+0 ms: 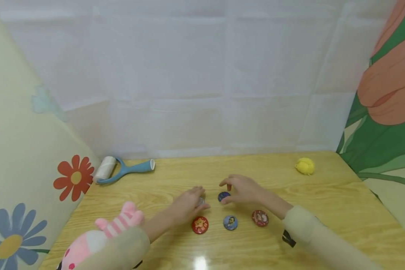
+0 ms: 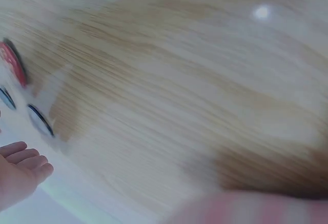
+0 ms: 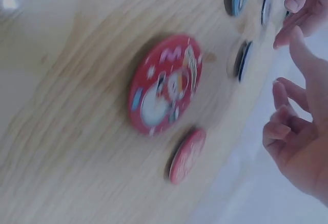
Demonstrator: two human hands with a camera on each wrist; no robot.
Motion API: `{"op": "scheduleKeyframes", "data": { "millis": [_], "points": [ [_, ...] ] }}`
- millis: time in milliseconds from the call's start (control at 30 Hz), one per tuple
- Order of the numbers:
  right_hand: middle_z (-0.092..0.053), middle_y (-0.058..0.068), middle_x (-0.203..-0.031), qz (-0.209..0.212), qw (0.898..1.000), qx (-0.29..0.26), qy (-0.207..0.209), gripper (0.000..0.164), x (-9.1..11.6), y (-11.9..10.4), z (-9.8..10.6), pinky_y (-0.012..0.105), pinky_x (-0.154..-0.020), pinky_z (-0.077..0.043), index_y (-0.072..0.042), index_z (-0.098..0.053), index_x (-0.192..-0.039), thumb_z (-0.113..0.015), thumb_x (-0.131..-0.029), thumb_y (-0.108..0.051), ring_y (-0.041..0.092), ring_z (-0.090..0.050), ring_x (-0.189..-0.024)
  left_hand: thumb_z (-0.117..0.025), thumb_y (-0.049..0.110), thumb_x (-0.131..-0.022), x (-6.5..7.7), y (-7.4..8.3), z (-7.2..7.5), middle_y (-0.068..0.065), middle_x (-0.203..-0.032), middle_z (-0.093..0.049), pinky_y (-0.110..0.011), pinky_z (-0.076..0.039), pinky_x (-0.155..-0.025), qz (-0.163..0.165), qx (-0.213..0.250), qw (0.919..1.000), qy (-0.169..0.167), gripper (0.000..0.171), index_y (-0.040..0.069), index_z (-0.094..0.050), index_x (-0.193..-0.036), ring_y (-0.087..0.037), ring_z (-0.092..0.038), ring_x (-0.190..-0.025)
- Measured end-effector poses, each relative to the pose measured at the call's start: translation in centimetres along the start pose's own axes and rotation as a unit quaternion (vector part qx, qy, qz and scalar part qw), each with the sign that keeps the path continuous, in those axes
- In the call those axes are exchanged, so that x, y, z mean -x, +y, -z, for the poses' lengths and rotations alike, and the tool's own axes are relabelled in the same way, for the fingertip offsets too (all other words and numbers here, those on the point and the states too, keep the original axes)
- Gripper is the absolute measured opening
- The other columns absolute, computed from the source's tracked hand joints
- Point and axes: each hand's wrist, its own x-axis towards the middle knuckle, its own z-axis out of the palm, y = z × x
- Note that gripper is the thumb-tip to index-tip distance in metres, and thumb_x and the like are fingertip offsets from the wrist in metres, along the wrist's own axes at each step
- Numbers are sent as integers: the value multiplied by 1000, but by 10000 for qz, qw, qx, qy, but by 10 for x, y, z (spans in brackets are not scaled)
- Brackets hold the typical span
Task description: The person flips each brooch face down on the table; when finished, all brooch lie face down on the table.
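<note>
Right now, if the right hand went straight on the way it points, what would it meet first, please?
The right hand would probably meet the dark badge beside its thumb first; height is unclear, so it might pass above and meet the left hand instead.

So yeah, both my arms [image 1: 275, 204] are reaching forward, cream long fabric sleeves [image 1: 300, 225] ending short of the wrists. Bare left hand [image 1: 190, 202]: back up, fingers loosely extended, thumb out sideways. Bare right hand [image 1: 244, 190]: fingers bent, thumb well apart.
</note>
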Motion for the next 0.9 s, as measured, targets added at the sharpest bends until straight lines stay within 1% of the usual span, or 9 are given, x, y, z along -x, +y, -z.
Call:
{"op": "scheduleKeyframes", "data": {
  "millis": [167,267,333,367,433,567,700,800,900],
  "points": [
    [-58,-2,-96,-170,9991,177,-336,73,12,7,4,26,-71,-49,-11,-61,-128,-80,-72,-54,11,-55,-83,-57,42,-96,-15,19,-10,-31,-139,-44,-51,-35,-107,-62,-48,9998,-197,64,-9,-50,-133,-44,-42,-131],
    [-58,-2,-98,-161,9985,137,-505,76,16,9,1,25,-72,-50,-10,-60,-128,-80,-70,-55,10,-55,-84,-57,41,-96,-20,27,-16,-32,-139,-44,-49,-35,-108,-116,-96,9996,-241,63,-9,-49,-133,-44,-41,-131],
    [-58,-1,-97,-67,9987,173,-465,74,18,9,-1,24,-70,-50,-9,-62,-126,-80,-70,-54,10,-56,-83,-58,38,-96,-22,30,-20,-33,-139,-44,-49,-36,-107,-148,-63,9996,-240,61,-9,-49,-133,-44,-41,-131],
    [-58,-1,-96,-34,9989,203,-425,73,18,10,-2,24,-70,-50,-9,-62,-125,-81,-70,-53,10,-56,-82,-59,37,-96,-23,31,-21,-33,-138,-44,-49,-36,-107,-163,-36,9996,-222,60,-10,-50,-132,-45,-42,-131],
    [-59,-1,-95,39,9991,256,-344,68,19,11,-3,24,-69,-50,-9,-64,-122,-82,-71,-50,10,-56,-81,-61,35,-96,-25,31,-24,-31,-131,-52,-45,-43,-103,-286,-24,9995,-145,57,-11,-52,-129,-40,-50,-124],
    [-60,-3,-92,112,9992,262,-297,57,19,11,-3,24,-70,-50,-8,-65,-118,-82,-75,-41,9,-56,-80,-64,29,-95,-26,31,-29,-31,-127,-54,-43,-46,-100,-482,55,9988,-84,55,-14,-53,-127,-40,-52,-121],
    [-61,-4,-89,231,9990,222,-305,51,18,12,-7,24,-71,-50,-7,-65,-117,-80,-79,-37,8,-55,-78,-64,27,-95,-25,32,-31,-34,-135,-47,-47,-42,-103,-392,11,9991,-179,56,-13,-50,-131,-46,-44,-128],
    [-62,-4,-86,304,9990,218,-244,50,17,13,-9,25,-71,-51,-4,-64,-118,-78,-81,-35,8,-56,-76,-64,26,-95,-27,33,-32,-33,-132,-50,-47,-43,-101,-379,-107,9992,-95,52,-11,-54,-129,-46,-47,-126],
    [-63,-5,-84,229,9993,227,-178,53,16,14,-10,28,-73,-53,-2,-62,-120,-78,-82,-36,8,-58,-76,-66,24,-94,-28,33,-33,-32,-129,-54,-48,-44,-100,-357,-142,9993,34,47,-10,-57,-125,-46,-50,-123]
  ]
}}
